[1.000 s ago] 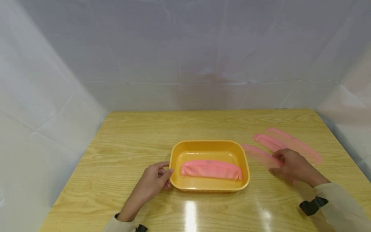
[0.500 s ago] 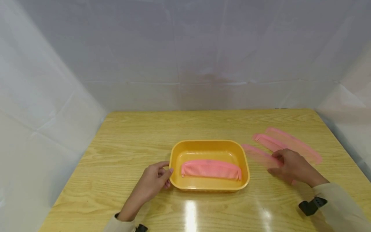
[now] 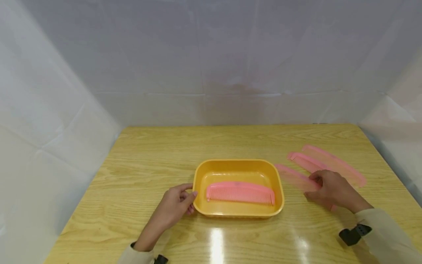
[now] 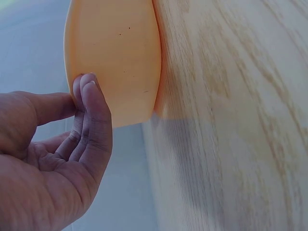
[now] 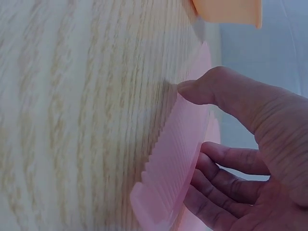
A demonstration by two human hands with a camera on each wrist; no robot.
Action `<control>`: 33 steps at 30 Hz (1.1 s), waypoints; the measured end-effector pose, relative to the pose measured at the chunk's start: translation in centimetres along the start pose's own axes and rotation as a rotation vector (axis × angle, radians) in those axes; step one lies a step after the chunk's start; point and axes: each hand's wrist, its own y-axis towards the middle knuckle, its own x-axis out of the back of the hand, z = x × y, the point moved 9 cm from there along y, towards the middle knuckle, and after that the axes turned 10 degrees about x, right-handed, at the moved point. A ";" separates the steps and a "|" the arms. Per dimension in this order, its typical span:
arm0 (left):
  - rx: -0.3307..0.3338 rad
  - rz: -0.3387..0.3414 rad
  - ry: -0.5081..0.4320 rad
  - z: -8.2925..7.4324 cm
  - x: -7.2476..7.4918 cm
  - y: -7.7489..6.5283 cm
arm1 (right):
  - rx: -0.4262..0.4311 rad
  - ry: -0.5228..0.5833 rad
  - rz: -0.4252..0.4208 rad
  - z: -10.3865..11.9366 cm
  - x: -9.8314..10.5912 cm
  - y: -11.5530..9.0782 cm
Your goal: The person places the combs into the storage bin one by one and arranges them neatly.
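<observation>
Left hand (image 3: pixel 173 206) pinches the yellow tray (image 3: pixel 237 165), good anchor, steady there; right hand (image 3: pixel 333 189) grips the near pink comb (image 5: pixel 174 147) edge to edge; best lifted level!

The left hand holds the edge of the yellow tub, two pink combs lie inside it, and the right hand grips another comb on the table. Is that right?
Not quite: the head view shows just one pink comb lying inside the yellow tub, not two. The left hand does hold the tub's edge, and the right hand grips another comb on the table.
</observation>
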 end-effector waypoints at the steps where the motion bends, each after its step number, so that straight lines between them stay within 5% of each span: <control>1: -0.001 0.000 0.001 0.0 0.0 0.0 | -0.001 0.001 -0.002 0.0 0.1 0.0; 33: -0.013 0.008 -0.010 -0.1 0.0 -0.1 | 0.104 -0.040 -0.085 2.8 4.3 0.9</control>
